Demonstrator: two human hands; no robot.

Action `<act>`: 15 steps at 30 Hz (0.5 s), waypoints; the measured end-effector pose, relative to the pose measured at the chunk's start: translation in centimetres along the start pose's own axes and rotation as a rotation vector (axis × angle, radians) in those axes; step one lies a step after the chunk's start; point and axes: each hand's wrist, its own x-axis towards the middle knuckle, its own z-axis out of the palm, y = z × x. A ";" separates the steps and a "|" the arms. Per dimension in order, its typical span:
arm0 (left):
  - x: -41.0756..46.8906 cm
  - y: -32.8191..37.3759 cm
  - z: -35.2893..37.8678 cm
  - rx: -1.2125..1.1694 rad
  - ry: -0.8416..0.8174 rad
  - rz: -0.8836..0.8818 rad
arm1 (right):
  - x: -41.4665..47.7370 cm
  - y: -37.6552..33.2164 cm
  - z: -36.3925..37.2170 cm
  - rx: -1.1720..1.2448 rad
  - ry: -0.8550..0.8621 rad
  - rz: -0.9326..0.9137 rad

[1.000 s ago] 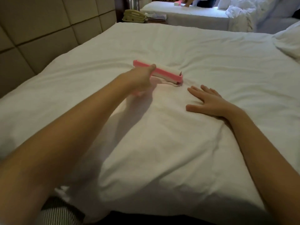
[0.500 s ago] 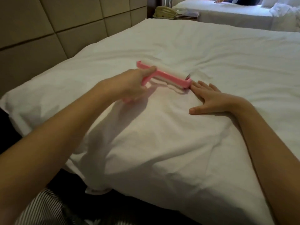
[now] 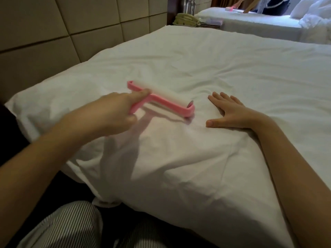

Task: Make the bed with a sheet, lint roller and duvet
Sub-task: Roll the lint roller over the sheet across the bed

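Observation:
A pink lint roller (image 3: 166, 99) with a wide white roll lies against the white sheet (image 3: 223, 72) that covers the bed. My left hand (image 3: 114, 111) grips its pink handle, index finger stretched along the stem. The roll touches the sheet near the bed's near corner. To the right of the roller, my right hand (image 3: 231, 111) rests flat on the sheet with fingers spread, a little apart from the roller's end. I cannot see a duvet on this bed.
A padded wall panel (image 3: 71, 33) runs along the bed's left side. A nightstand with a phone (image 3: 186, 19) stands beyond the far corner. A second bed (image 3: 259, 25) lies behind, where another person bends over it. My striped trousers (image 3: 71, 226) show at the bottom.
The roller has been drawn back toward me and to the left over the sheet. My right hand stays flat on the sheet, now with a gap to the roller's end.

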 end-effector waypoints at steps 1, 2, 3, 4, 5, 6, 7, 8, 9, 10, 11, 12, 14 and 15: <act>1.4 0.7 0.5 -0.011 0.034 0.024 | 0.1 0.1 0.1 0.001 0.004 -0.001; 2.8 1.3 1.0 -0.024 0.060 0.048 | 0.2 0.1 0.2 0.000 0.008 0.001; 4.0 1.9 1.4 -0.032 0.080 0.073 | 0.3 0.2 0.2 -0.001 0.013 0.004; 4.7 2.3 1.6 -0.037 0.086 0.090 | 0.3 0.2 0.2 -0.001 0.017 0.008; 4.9 2.7 1.6 -0.040 0.086 0.094 | 0.2 0.2 0.2 0.003 0.022 0.011; 4.4 2.7 1.4 -0.039 0.078 0.088 | 0.0 0.1 0.2 0.009 0.029 0.015; 3.4 2.4 1.2 -0.032 0.062 0.080 | -0.2 0.0 0.2 0.014 0.040 0.020; 1.7 1.7 1.0 -0.015 0.041 0.065 | -0.4 -0.2 0.2 0.017 0.056 0.029; -0.4 0.9 0.9 0.024 0.025 0.044 | -0.6 -0.5 0.3 0.011 0.073 0.041; -2.8 0.1 1.0 0.084 0.005 0.023 | -0.9 -0.9 0.5 -0.002 0.088 0.055; -5.0 -0.5 1.2 0.144 -0.011 0.003 | -1.1 -1.3 0.7 -0.018 0.100 0.065; -6.4 -1.0 1.4 0.187 -0.024 -0.009 | -1.4 -1.8 1.0 -0.033 0.110 0.073; -6.5 -1.5 1.1 0.185 -0.023 0.018 | -2.3 -3.0 1.7 -0.053 0.121 0.084; -5.3 -1.3 0.9 0.144 0.003 0.037 | -2.8 -3.6 2.2 -0.058 0.135 0.086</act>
